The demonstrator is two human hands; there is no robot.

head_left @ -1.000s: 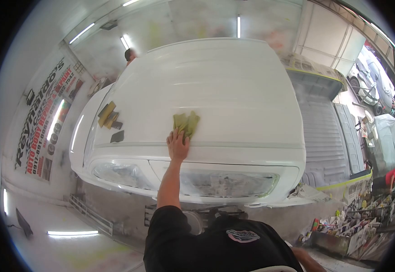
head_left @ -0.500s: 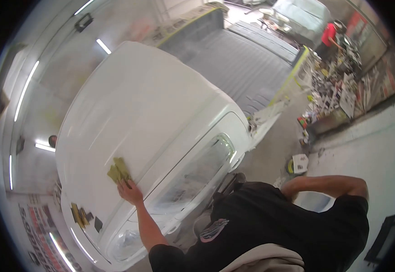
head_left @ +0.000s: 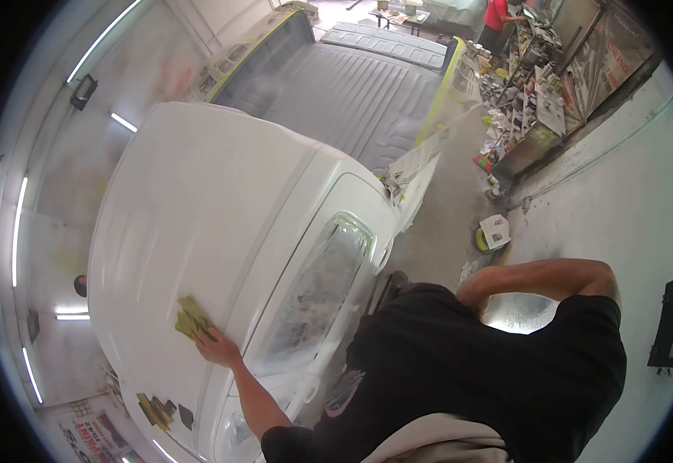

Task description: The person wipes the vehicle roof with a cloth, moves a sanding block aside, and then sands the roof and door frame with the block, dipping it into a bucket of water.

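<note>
My left hand [head_left: 216,347] reaches out to the white painted vehicle panel [head_left: 197,201] and presses a folded yellow-green cloth [head_left: 189,318] flat against it, just above the paper-masked window [head_left: 313,293]. My right arm [head_left: 552,276] is bent at my side, and its hand is hidden behind my black shirt. Several small yellow and dark pads [head_left: 155,409] lie on the panel, below and to the left of the cloth.
A grey ribbed truck bed [head_left: 352,85] edged with yellow tape stands beyond the white vehicle. A cluttered rack of paint cans [head_left: 529,100] lines the right wall, where a person in a red shirt [head_left: 497,15] stands. A can topped with paper [head_left: 491,231] sits on the floor.
My head has swung right and tilted, so the vehicle now lies diagonally in view. My left hand stays on the cloth and has slid it slightly along the panel.
</note>
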